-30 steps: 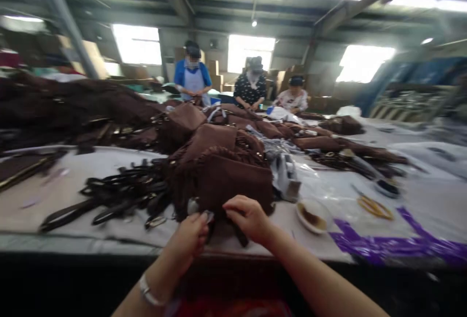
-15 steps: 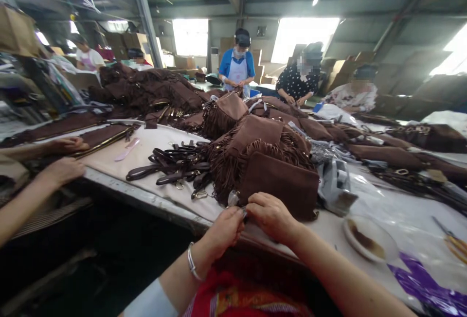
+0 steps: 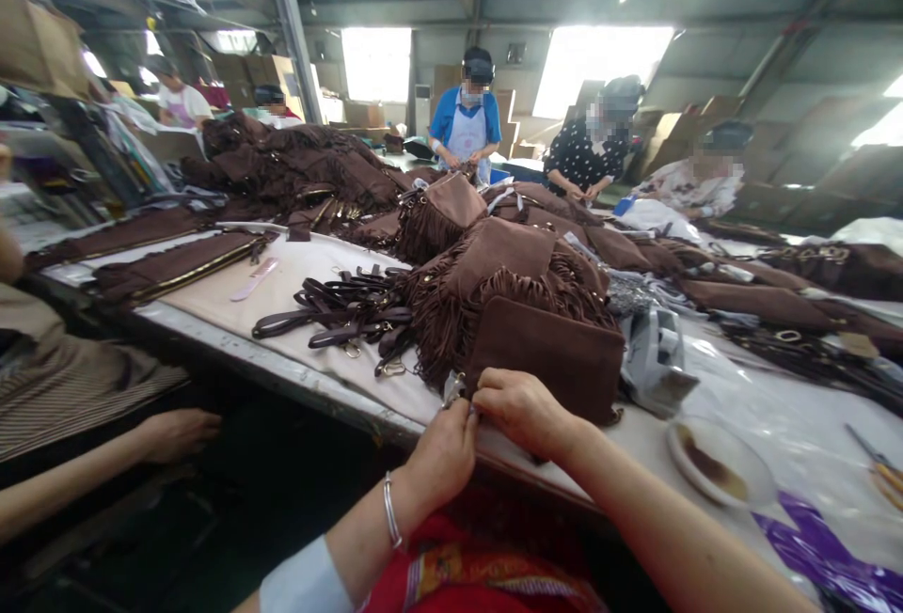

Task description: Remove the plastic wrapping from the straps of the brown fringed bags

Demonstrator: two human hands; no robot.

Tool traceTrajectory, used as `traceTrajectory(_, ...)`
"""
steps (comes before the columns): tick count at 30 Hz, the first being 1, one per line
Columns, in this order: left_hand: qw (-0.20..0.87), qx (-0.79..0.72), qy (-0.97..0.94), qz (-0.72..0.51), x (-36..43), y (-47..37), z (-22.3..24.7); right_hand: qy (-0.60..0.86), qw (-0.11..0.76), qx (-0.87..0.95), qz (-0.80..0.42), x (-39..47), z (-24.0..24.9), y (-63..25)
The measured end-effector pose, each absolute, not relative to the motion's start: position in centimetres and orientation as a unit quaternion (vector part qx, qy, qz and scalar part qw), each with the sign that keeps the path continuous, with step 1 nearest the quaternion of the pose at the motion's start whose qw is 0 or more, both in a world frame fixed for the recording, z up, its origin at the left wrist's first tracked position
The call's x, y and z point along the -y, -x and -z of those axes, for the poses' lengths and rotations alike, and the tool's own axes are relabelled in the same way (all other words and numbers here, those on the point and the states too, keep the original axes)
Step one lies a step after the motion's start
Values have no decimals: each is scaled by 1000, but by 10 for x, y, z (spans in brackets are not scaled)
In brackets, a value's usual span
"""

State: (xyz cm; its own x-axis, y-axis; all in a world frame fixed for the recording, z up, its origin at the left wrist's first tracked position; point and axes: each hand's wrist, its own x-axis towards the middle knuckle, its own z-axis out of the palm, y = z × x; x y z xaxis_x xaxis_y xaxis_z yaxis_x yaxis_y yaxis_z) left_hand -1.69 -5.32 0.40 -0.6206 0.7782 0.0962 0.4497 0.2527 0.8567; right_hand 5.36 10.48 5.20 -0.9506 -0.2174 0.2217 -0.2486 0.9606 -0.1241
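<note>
At the table's front edge, my left hand (image 3: 444,451), with a silver bangle at the wrist, is closed in a pinch. My right hand (image 3: 520,406) is pinched too, its fingertips nearly meeting the left ones. What lies between the fingers is too small and hidden to name. Just behind them lies a flat brown bag (image 3: 546,357), its lower left corner at my fingertips. A small shiny clear piece (image 3: 453,387) shows above my left fingertips. Brown fringed bags (image 3: 494,260) are heaped behind, and dark straps with metal clips (image 3: 345,312) lie to the left.
A pink comb (image 3: 255,279) and a zippered brown piece (image 3: 183,265) lie left. To the right are a clear plastic holder (image 3: 659,364), a round dish (image 3: 720,463), scissors (image 3: 879,463) and purple plastic (image 3: 825,547). A co-worker's arm (image 3: 105,463) is at left; others stand behind.
The co-worker at left has drawn the hands off the zippered piece, one now lower below the table edge. My hands stay together, the left turned slightly more upright. The view has shifted a little.
</note>
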Motion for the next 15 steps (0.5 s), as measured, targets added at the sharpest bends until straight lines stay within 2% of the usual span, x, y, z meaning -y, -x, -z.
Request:
traceTrajectory(3,262,-749,-356,-493,55,18,-6,-106,105,987,-62,-105,-48,-54)
traceTrajectory(7,520,-615,-245,-539,69,22,-8,-87,111,988,-68,-106,-45,-55)
traceTrajectory(10,648,-484,-192,-556,88,31,-10,-79,119,986,-86,-107,-44,-56)
traceTrajectory(12,688,-439,-187,-547,99,39,-13,-79,121,985,-94,-108,-43,-56)
traceTrajectory(15,673,-438,-194,-563,103,50,-18,-80,117,986,-93,-108,-42,-55)
